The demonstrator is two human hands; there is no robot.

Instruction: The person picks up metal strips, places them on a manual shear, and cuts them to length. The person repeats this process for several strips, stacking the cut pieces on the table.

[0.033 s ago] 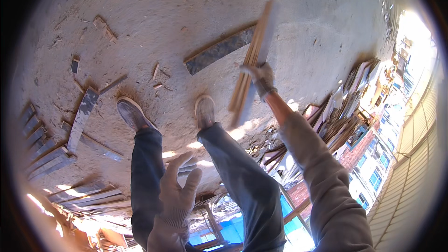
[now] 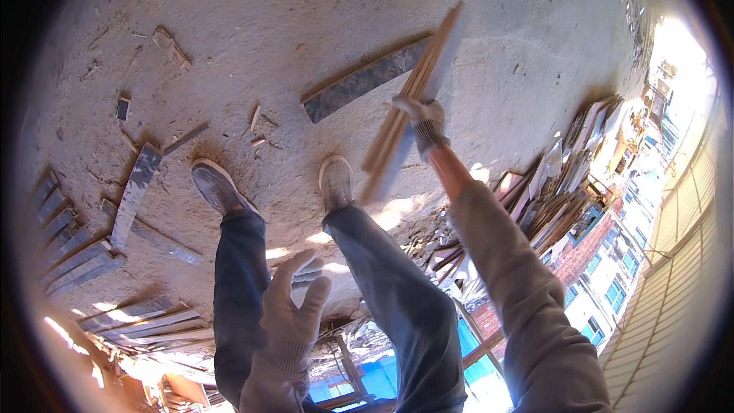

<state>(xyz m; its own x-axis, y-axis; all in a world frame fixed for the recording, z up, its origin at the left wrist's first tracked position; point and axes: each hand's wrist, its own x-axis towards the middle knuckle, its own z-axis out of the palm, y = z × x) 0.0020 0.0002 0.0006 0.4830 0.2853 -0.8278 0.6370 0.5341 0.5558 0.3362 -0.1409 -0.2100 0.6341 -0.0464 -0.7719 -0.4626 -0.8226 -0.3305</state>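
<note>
Where the concrete floor [image 2: 252, 23] curves toward the left rim, grey planks [image 2: 73, 248] stacked side by side, a dark board [image 2: 134, 195] lying just beside them. Farther in, two dusty shoes [image 2: 216, 186] planted on the floor, blue trouser legs below. Between those legs, near the lower edge, the left hand [image 2: 294, 310], gloved in white, fingers spread and released, grasping nothing. Past the right shoe, a long dark plank [image 2: 367, 80] flat on the floor. Across its right end, a bundle of thin wooden strips [image 2: 413, 95], tilted steeply, lifted off the floor and clenched in the gloved right hand [image 2: 423, 124]. At the far right, heaped scrap boards [image 2: 562, 183] beside the floor's edge.
</note>
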